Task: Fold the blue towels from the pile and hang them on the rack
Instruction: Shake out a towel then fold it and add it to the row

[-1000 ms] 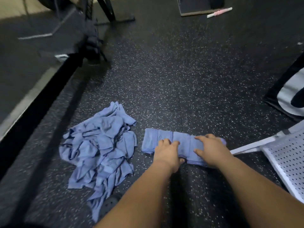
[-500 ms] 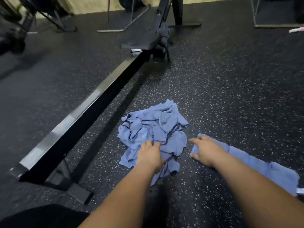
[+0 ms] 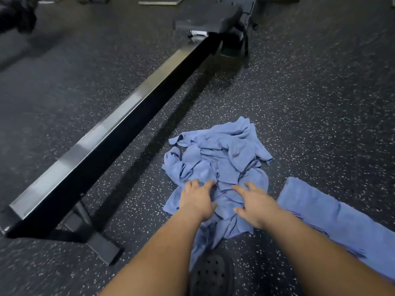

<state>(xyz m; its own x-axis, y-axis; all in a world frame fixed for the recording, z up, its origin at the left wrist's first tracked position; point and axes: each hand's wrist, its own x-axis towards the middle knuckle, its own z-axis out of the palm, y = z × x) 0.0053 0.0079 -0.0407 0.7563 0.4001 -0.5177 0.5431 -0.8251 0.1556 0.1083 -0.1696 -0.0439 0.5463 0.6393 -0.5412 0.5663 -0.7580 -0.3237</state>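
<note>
Change: a second ago both hands pressed on the folded towel (image 3: 333,214); half a second ago the left had gone to the pile while the right stayed on the towel's end. Now both are on the pile (image 3: 220,154).
Meaning for the task: I judge one towel's folding finished and the search for the next begun. The folded one lies on the floor (image 3: 320,103), not yet hung.
Left hand (image 3: 197,201): palm down on the near left part of the pile, fingers stretched forward and slightly apart, tips on the cloth; nothing pinched that I can see.
Right hand (image 3: 254,207): palm down on the near right part of the pile, fingers spread, thumb turned inward; it holds nothing.
Arms: both forearms reach forward from the near edge, roughly parallel, a dark perforated shoe (image 3: 211,274) between them.
Pile: crumpled blue towels in the middle of the floor, partly under both hands.
Folded towel: a long flat strip just right of the pile, apart from both hands.
Rack: not in view.
Surroundings: a long black metal beam (image 3: 111,142) runs diagonally at left.
</note>
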